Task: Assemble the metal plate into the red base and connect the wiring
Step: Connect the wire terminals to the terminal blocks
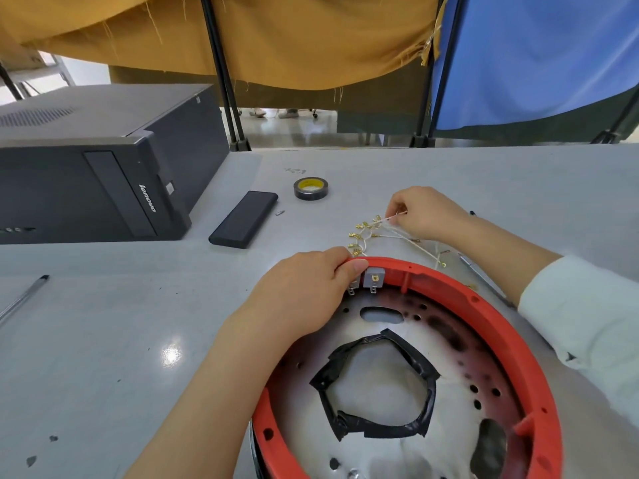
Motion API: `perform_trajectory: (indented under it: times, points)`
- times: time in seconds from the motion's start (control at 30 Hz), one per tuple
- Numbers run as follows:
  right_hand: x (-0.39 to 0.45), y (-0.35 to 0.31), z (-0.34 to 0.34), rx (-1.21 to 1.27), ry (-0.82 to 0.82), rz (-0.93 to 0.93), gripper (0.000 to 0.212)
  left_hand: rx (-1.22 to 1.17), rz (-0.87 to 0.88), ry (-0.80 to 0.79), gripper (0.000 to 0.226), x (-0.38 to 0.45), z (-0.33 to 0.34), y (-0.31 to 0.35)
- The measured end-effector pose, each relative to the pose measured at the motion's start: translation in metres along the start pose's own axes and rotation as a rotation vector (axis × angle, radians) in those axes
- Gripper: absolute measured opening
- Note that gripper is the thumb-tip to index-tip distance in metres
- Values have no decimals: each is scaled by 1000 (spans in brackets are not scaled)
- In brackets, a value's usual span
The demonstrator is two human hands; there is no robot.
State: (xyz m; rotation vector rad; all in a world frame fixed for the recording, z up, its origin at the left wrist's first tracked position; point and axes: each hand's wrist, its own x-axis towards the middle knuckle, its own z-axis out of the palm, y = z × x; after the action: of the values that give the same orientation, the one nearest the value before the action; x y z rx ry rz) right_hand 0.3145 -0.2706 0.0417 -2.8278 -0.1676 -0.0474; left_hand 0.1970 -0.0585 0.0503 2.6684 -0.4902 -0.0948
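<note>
A round red base [484, 305] lies on the grey table at lower right. Inside it sits the metal plate [446, 347], with several holes and a central opening edged in black tape. My left hand [307, 292] grips the base's far-left rim beside two small grey terminal blocks [373, 279]. Just beyond the base lies a bundle of thin white wires [397, 236] with brass connectors at their ends. My right hand [425, 212] pinches one of those wires between thumb and fingers.
A black computer tower [103, 167] lies on its side at the left. Nearby rest a black rectangular case [243, 219], a roll of black tape [310, 188] and a tiny screw [280, 212]. Pens lie at far left [24, 297] and right [484, 274].
</note>
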Motion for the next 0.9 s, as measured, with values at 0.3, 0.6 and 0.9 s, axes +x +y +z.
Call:
perform_trajectory:
  times: [0.3,0.6,0.9]
  points:
    - [-6,-2,-9,329,213,86,13,15,-3,15,43,-2,0,1]
    - [-7,-28,-1,586,-34,137,14,-1,-1,13,38,-2,1,1]
    - [0,-31,11,243,39,13,28,8,9,29,38,-3,2,1]
